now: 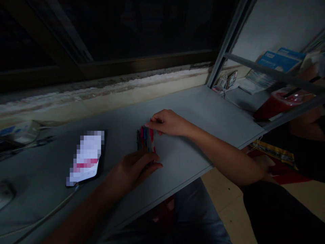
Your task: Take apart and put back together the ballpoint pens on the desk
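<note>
Several slim pens lie side by side on the grey table, pointing away from me. Rightmost is a red pen [151, 135] with a pale lower part. Beside it are a blue pen [145, 133], another red pen [142, 131] and a dark pen [137, 136] at the left. My right hand [166, 122] pinches the top end of the rightmost red pen. At the near end, my left hand [138, 166] has its thumb and forefinger closed around that pen's lower tip, though dimness blurs the contact. The left hand covers the other pens' lower ends.
A lit phone [87, 156] with a cable lies left on the grey table [182, 156]. Further left are a white box [25, 131] and cords. A metal post [223, 54] stands at the right, beyond it a red container [279, 101], blue boxes [279, 61] and another person's arm.
</note>
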Tool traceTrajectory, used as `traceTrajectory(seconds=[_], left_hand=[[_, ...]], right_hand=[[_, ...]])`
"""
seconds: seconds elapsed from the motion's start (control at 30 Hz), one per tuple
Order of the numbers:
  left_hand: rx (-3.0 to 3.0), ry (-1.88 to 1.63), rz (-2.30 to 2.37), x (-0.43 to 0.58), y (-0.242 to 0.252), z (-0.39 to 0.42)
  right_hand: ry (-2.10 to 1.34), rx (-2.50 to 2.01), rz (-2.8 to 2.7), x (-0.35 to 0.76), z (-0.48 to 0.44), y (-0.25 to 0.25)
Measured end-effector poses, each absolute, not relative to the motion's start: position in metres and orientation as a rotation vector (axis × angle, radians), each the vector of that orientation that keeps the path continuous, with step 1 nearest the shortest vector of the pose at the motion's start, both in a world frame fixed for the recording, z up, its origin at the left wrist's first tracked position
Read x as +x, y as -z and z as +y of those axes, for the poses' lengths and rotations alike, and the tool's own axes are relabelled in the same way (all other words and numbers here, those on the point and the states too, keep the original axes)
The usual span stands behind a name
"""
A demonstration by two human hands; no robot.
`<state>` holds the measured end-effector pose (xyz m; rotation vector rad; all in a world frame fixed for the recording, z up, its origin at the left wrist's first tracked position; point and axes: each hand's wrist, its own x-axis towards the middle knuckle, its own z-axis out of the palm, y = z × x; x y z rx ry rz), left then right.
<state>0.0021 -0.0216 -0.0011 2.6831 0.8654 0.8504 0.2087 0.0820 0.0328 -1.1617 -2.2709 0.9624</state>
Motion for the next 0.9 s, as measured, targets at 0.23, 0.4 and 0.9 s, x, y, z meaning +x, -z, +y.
traceTrajectory(seconds=[0.23, 0.4, 0.9], left_hand=[[2.752, -0.905, 0.817, 0.002, 0.004, -0.021], [2.725, -0.960, 0.766, 0.002, 0.005, -0.021], [2.589, -0.648, 1.502, 0.004, 0.003, -0.013]], right_hand=[[-0.944, -1.183, -2.280, 0.208, 0.081, -0.033], [-0.948, -1.182, -2.268, 0.207, 0.077, -0.034], [-0.448, -1.561, -2.522, 0.228, 0.101, -0.026]])
